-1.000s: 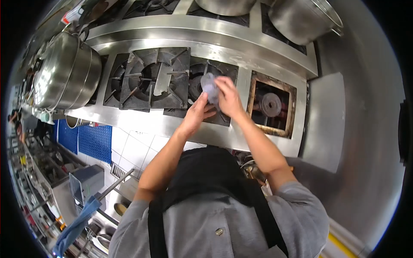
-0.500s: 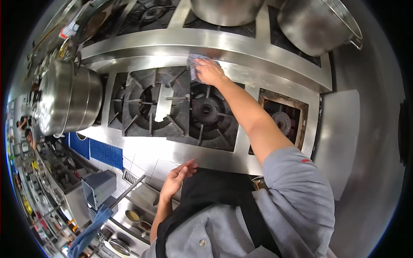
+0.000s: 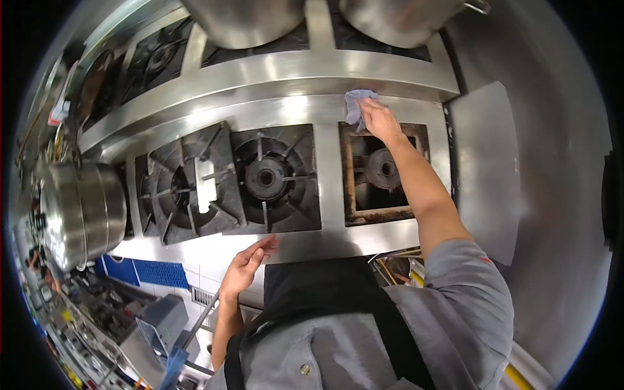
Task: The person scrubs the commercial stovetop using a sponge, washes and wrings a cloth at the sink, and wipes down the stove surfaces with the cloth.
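My right hand [image 3: 381, 121] presses a grey-purple cloth [image 3: 355, 112] onto the steel stove top [image 3: 330, 175], behind the right burner and close to the raised back step. The cloth is bunched under its fingers. Below that forearm lies the right burner [image 3: 383, 169], in a square well with a browned rim and no grate on it. My left hand [image 3: 244, 265] hangs in front of the stove's front edge, fingers stretched out and holding nothing. A black grate [image 3: 227, 156] sits askew on the left burner, partly over the neighbouring middle burner [image 3: 266, 179].
Two large steel pots [image 3: 250, 23] stand on the raised back burners. A big lidded steel pot [image 3: 84, 211] is at the stove's left end. An upright metal panel [image 3: 486, 175] borders the right side. Blue mats [image 3: 159, 273] and a grey bin [image 3: 166, 322] are at lower left.
My right hand has carried the cloth rightward along the back of the stove top, from behind the middle burner to behind the right one. The view has shifted right; my left hand stays open.
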`<act>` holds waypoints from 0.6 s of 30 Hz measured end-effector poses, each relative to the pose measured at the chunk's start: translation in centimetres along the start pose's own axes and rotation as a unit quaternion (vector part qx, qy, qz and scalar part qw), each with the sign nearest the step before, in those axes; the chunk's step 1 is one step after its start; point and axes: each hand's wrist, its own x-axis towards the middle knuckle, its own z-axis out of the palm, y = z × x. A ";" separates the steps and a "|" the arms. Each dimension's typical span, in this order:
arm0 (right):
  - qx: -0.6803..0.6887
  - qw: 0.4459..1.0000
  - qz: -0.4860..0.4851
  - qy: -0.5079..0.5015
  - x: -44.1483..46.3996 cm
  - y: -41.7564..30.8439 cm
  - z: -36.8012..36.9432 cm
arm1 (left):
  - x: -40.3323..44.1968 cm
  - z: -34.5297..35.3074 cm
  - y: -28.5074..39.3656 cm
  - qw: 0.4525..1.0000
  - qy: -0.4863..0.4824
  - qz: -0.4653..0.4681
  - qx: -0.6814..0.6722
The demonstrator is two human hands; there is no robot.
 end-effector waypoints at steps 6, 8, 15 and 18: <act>-0.061 0.977 0.197 0.061 -2.8 4.9 -3.1 | 0.2 1.9 0.8 0.998 -0.026 -0.048 -0.010; -0.086 0.955 0.278 0.058 -2.8 6.3 -4.0 | 0.4 2.0 1.2 0.999 -0.031 -0.040 -0.006; -0.229 0.892 0.373 0.117 -3.3 13.8 -2.8 | 0.6 3.6 1.6 0.995 -0.061 -0.068 0.039; -0.246 0.868 0.413 0.127 -2.1 14.9 -2.9 | 0.6 4.6 2.7 0.997 -0.048 -0.051 0.039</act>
